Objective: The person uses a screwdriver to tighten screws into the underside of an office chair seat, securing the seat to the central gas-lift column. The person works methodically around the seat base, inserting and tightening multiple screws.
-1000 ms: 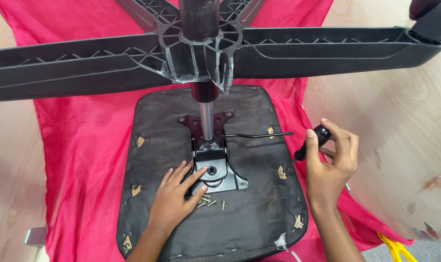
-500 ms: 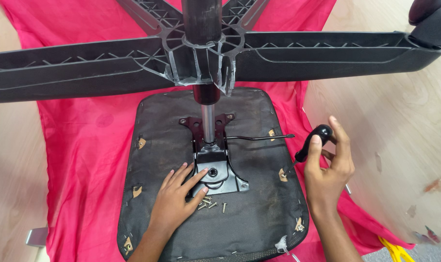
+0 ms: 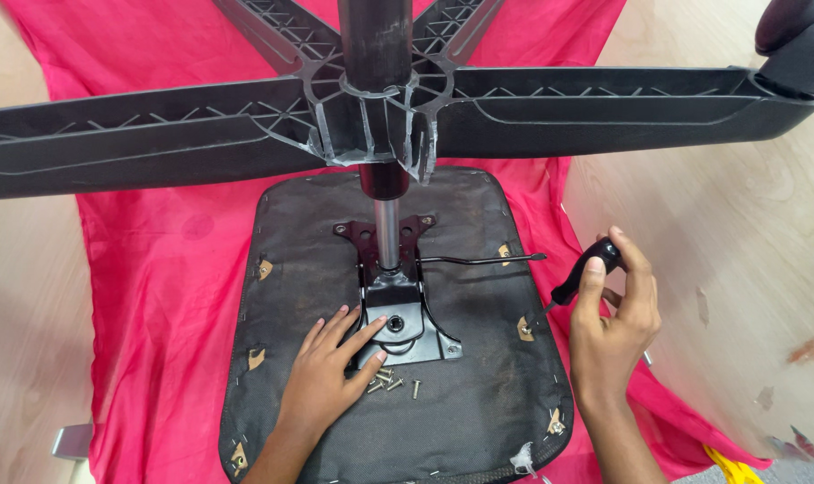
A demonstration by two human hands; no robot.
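An upturned chair seat (image 3: 479, 385) with a black underside lies on a red cloth (image 3: 165, 287). A black metal mounting plate (image 3: 407, 323) sits on it, with the gas cylinder (image 3: 387, 229) rising to the star-shaped base (image 3: 380, 108). My left hand (image 3: 331, 372) rests flat on the seat, fingertips touching the plate's near left edge. Several loose screws (image 3: 391, 381) lie just beside it. My right hand (image 3: 613, 318) grips a black-handled screwdriver (image 3: 582, 273), its tip pointing down at the seat's right edge.
The base's long black legs (image 3: 156, 143) span the whole view above the seat, with a caster (image 3: 797, 40) at the top right. A thin lever (image 3: 483, 261) sticks out right from the plate. Wooden floor (image 3: 730, 269) surrounds the cloth; something yellow (image 3: 725, 466) lies bottom right.
My right hand has turned and lifted the screwdriver slightly, bringing its tip down toward the seat's right edge. The left hand stays on the plate.
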